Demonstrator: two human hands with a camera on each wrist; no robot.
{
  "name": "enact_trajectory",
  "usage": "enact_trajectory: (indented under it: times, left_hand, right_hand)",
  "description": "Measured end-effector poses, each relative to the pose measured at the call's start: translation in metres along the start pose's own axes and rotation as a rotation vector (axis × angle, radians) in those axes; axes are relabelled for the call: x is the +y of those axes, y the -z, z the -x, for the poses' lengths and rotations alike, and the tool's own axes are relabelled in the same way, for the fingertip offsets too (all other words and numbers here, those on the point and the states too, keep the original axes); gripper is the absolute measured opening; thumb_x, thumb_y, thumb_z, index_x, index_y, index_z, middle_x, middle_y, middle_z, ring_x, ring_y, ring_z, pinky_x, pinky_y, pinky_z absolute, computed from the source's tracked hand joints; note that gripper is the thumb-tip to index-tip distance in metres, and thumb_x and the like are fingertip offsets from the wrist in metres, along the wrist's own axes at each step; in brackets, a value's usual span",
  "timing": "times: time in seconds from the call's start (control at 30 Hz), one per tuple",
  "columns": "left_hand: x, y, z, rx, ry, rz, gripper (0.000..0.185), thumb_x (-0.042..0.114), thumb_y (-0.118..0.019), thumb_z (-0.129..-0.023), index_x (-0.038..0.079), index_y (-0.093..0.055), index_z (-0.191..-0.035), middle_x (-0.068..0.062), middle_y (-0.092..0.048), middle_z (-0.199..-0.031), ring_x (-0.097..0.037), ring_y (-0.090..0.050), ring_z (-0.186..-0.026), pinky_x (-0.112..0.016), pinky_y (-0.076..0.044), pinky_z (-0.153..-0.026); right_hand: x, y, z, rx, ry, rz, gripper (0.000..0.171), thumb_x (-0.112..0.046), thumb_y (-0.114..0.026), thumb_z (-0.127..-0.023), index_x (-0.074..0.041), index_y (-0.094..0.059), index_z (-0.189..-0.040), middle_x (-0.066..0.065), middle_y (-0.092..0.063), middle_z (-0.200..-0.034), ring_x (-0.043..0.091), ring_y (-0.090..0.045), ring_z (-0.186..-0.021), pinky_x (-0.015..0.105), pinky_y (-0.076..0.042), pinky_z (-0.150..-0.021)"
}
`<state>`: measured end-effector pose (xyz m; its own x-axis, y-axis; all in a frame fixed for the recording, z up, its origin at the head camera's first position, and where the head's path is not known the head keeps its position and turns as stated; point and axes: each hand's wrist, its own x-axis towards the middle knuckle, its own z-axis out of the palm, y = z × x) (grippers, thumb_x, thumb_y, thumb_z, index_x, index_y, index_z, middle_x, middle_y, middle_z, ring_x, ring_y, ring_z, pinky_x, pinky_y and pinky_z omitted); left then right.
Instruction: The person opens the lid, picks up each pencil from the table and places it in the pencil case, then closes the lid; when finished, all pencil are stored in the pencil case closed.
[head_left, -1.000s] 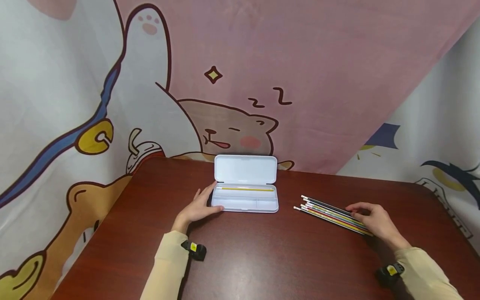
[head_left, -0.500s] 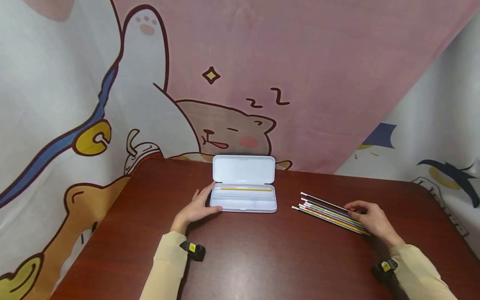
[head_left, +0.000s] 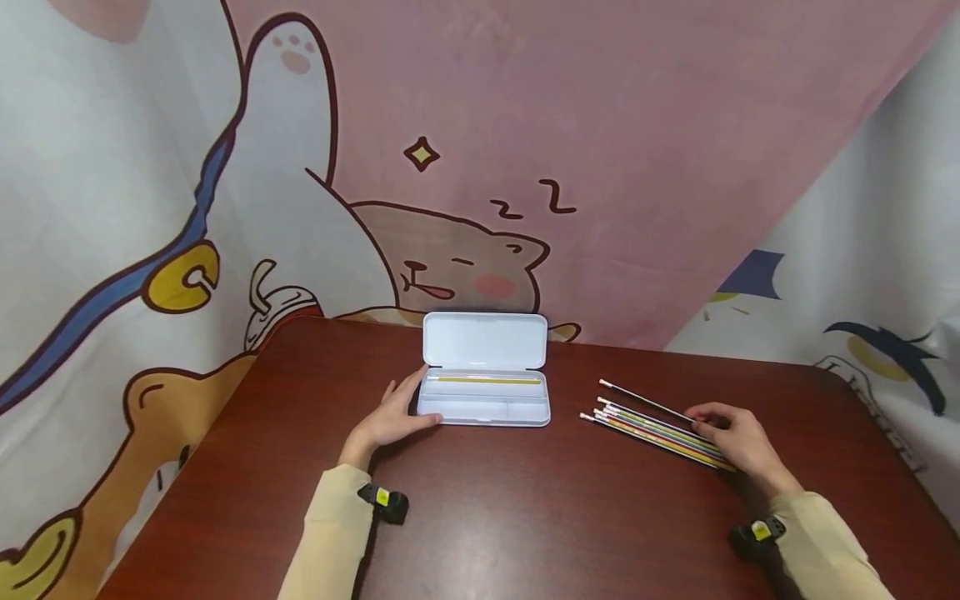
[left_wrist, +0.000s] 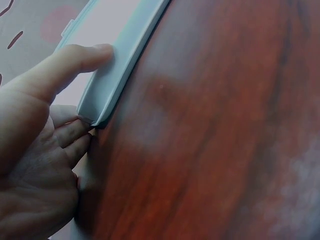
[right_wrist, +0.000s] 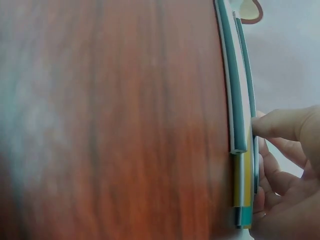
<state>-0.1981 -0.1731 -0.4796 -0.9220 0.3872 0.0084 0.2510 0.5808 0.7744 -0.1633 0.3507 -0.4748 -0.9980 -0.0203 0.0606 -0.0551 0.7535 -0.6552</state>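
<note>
Lifting one thin dark pencil (head_left: 647, 401) away from the striped pencil bunch (head_left: 660, 432) near the desk's right edge, the right hand (head_left: 731, 440) seems to pinch it. The left hand (head_left: 390, 415) stays flat against the open white plastic pencil case (head_left: 485, 408).

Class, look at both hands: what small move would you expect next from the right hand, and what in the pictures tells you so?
Probably lift the dark pencil and carry it to the open case. The right hand pinches it, fanned apart from the pencil pile; the left hand steadies the case, which holds one yellow pencil.
</note>
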Motion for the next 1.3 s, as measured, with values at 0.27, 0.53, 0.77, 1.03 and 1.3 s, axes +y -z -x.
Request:
enact_trajectory:
  times: [0.27, 0.53, 0.77, 1.03, 1.3]
  left_hand:
    - [0.000, 0.000, 0.001, 0.004, -0.004, 0.010, 0.091, 0.027, -0.072, -0.085, 0.000, -0.018, -0.153, -0.023, -0.027, -0.152, -0.036, -0.021, -0.141, -0.057, 0.003, -0.112]
    - [-0.001, 0.000, 0.001, -0.002, -0.001, 0.006, 0.090, 0.026, -0.072, -0.085, -0.001, -0.019, -0.152, -0.024, -0.028, -0.152, -0.037, -0.021, -0.141, -0.057, 0.002, -0.112]
    - [-0.002, 0.000, 0.000, 0.001, -0.004, 0.007, 0.090, 0.025, -0.072, -0.085, -0.002, -0.019, -0.152, -0.025, -0.027, -0.152, -0.037, -0.021, -0.141, -0.058, 0.002, -0.112]
    - [0.001, 0.000, -0.001, 0.002, -0.002, 0.002, 0.090, 0.027, -0.072, -0.085, -0.001, -0.019, -0.152, -0.024, -0.027, -0.152, -0.037, -0.021, -0.141, -0.056, 0.003, -0.112]
    - [0.000, 0.000, 0.001, 0.004, 0.007, -0.022, 0.091, 0.027, -0.071, -0.084, -0.001, -0.018, -0.152, -0.024, -0.027, -0.152, -0.036, -0.021, -0.141, -0.056, 0.002, -0.112]
  right_hand:
    - [-0.006, -0.001, 0.002, 0.042, -0.009, -0.059, 0.020, -0.010, -0.062, -0.094, 0.003, -0.068, -0.108, 0.014, -0.065, -0.098, 0.007, -0.051, -0.077, 0.022, -0.040, -0.061]
    - [-0.021, -0.005, 0.002, 0.049, 0.024, -0.098, 0.021, -0.011, -0.062, -0.095, 0.002, -0.068, -0.110, 0.015, -0.065, -0.101, 0.006, -0.053, -0.082, 0.021, -0.042, -0.064]
    - [-0.041, -0.013, 0.002, 0.039, 0.028, -0.146, 0.021, -0.011, -0.063, -0.094, 0.001, -0.069, -0.110, 0.017, -0.066, -0.104, 0.008, -0.053, -0.085, 0.022, -0.042, -0.067]
    - [-0.059, -0.034, 0.001, 0.028, 0.040, -0.224, 0.020, -0.008, -0.063, -0.093, 0.001, -0.070, -0.110, 0.019, -0.066, -0.106, 0.011, -0.054, -0.086, 0.022, -0.044, -0.067]
    - [-0.082, -0.055, -0.006, 0.023, 0.096, -0.230, 0.016, -0.005, -0.066, -0.091, -0.002, -0.072, -0.105, 0.015, -0.067, -0.104, 0.015, -0.057, -0.091, 0.023, -0.044, -0.070]
